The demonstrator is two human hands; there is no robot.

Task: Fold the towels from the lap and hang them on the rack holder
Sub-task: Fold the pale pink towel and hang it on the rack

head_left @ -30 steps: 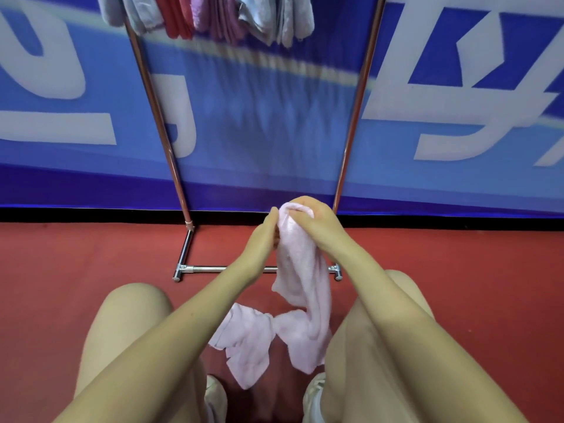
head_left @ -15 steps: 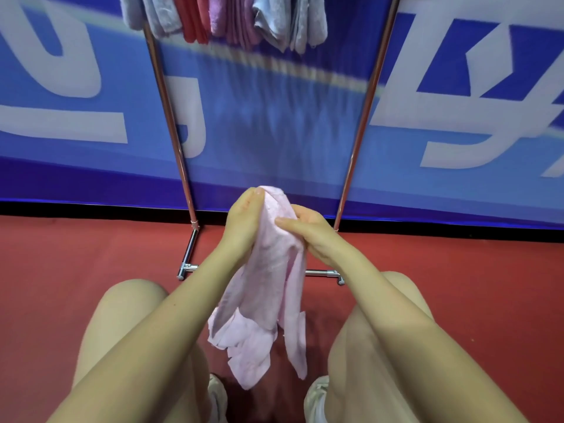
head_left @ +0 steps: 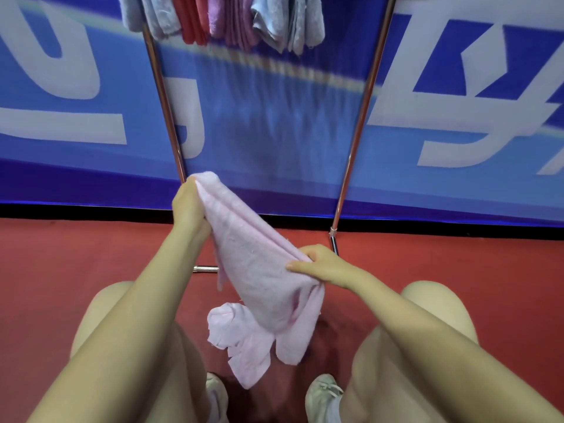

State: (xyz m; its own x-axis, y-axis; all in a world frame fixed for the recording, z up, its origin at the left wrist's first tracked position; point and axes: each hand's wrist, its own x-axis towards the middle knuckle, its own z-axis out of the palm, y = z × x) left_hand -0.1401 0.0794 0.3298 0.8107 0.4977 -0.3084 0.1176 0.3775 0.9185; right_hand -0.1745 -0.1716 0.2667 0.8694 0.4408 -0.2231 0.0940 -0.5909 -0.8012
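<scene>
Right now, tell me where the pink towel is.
In the head view, the pink towel hangs centre frame, stretched between the left hand and right hand, above the knees, before the rack.

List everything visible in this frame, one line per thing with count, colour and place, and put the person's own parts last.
pink towel: one, pale pink, stretched between both hands above the knees, loose end hanging down
hanging towels: several, grey, red, purple and light blue, draped at the top of the rack
rack: one, metal, two slanting poles and a base bar on the floor ahead
banner: one, blue with white shapes, behind the rack
floor: red, under the rack and feet
shoes: two, pale, bottom centre
knees: two, bare, either side of the towel
left hand: grips the towel's upper end
right hand: fingers pinch its lower part
</scene>
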